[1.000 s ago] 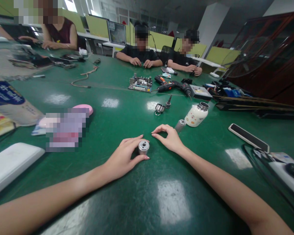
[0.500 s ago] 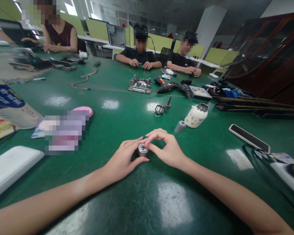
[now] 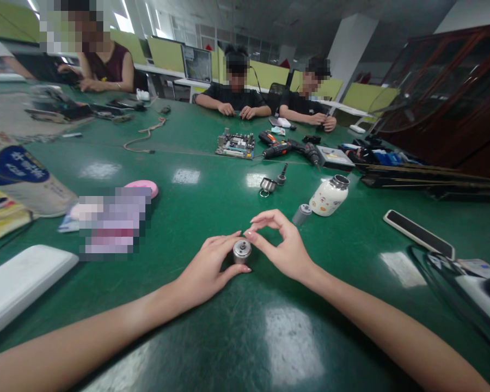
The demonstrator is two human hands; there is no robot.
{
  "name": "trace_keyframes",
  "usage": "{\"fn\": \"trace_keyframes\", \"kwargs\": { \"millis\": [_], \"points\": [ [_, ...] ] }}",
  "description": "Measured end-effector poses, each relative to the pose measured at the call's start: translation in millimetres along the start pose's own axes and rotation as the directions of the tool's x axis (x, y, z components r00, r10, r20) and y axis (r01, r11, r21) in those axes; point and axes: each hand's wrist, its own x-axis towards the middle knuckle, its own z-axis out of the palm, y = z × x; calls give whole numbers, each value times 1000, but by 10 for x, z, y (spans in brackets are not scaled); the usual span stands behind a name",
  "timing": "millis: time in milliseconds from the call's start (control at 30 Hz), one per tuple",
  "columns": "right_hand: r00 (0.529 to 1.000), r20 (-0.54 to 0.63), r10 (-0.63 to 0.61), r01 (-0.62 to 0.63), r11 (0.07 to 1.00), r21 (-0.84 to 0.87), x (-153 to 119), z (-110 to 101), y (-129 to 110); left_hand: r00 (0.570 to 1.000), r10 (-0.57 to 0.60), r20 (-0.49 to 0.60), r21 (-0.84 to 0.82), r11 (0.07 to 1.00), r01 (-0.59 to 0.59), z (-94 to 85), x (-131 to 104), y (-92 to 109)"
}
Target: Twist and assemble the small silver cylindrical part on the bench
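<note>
A small silver electric motor [image 3: 242,253] stands upright on the green table, its round end with a short shaft facing up. My left hand [image 3: 202,268] is closed around it, thumb at the near side and fingers at the far side. Just right of the motor's top, my right hand [image 3: 283,245] is apart from it, thumb and index fingertips brought together; anything between them is too small to make out. A second grey motor [image 3: 302,214] stands beyond my right hand, beside a white patterned bottle [image 3: 330,196] without a lid.
Farther off lie a metal bottle lid [image 3: 267,185], a dark pointed part [image 3: 282,175], a circuit board [image 3: 236,145] and power drills [image 3: 277,148]. A phone [image 3: 418,234] and cables are at right. A white case [image 3: 28,267] and a pink-edged pouch [image 3: 118,220] lie left. Several people sit opposite.
My right hand has lifted off the motor's top and shifted slightly right, uncovering the shaft end. My left hand keeps its hold. The view has shifted slightly.
</note>
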Motion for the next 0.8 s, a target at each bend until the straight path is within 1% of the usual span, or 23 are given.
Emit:
{"fn": "trace_keyframes", "kwargs": {
  "millis": [100, 167, 233, 400, 467, 633, 667, 733, 767, 800],
  "points": [
    [996, 82, -39, 43, 998, -53, -9, 6, -15, 1000, 3, 0, 0, 1000, -3, -1, 2, 1],
    [994, 99, -46, 53, 996, -67, -17, 18, -19, 1000, 4, 2, 0, 1000, -4, -2, -1, -1],
    [997, 74, -37, 40, 998, -39, -18, 26, -10, 1000, 0, 3, -1, 1000, 0, -3, -5, -3],
    [999, 31, 35, -36, 999, 31, 20, 3, 48, 1000, -19, 16, 4, 1000, 19, -15, -3, 6],
    [999, 10, 41, -42, 998, 53, 36, -3, 63, 1000, -23, 14, 0, 1000, 23, -19, 1, 10],
    [993, -91, 70, -52, 980, 193, 86, -19, 113, 999, -27, 21, 6, 1000, 27, -14, 0, 2],
    [991, -117, 72, -49, 980, 192, 103, -33, 148, 999, -34, 22, 11, 999, 34, -12, -1, -2],
    [987, -146, 65, -47, 992, 121, 138, -73, 256, 999, -45, 28, 21, 999, 44, -8, -3, -7],
    [989, -137, 59, -52, 997, 56, 153, -97, 324, 998, -45, 32, 25, 999, 45, -7, -4, -9],
    [993, -102, 53, -55, 998, -16, 165, -120, 396, 998, -45, 33, 27, 999, 44, -7, -4, -9]
  ]
}}
